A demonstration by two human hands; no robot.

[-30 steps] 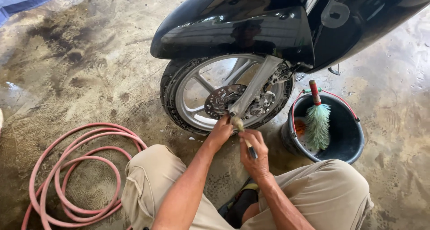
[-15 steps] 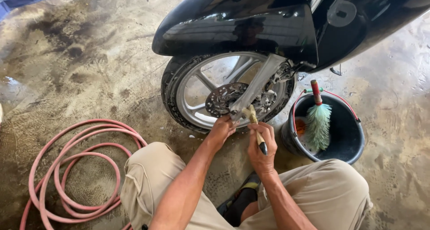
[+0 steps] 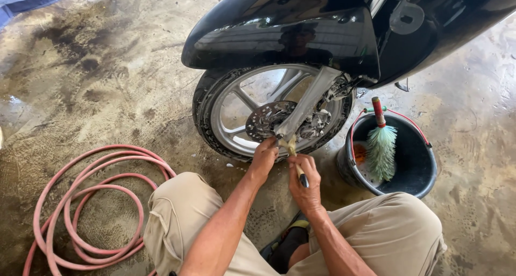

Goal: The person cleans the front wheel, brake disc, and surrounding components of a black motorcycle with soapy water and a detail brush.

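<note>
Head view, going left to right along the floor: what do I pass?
Coiled pink rubber hose → left hand at the bottom of the spoked silver front wheel → right hand gripping a small brush → black plastic bucket with a green-bristled, red-handled brush in it.

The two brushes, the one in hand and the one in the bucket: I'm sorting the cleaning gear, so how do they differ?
The small brush is gripped by the right hand and pressed at the bottom of the fork by the wheel; the green brush stands unheld in the black bucket. The small brush has pale short bristles and a dark handle tip; the green brush has long teal bristles and a red handle, and looks clearly bigger. The left hand rests beside the small brush.
</note>
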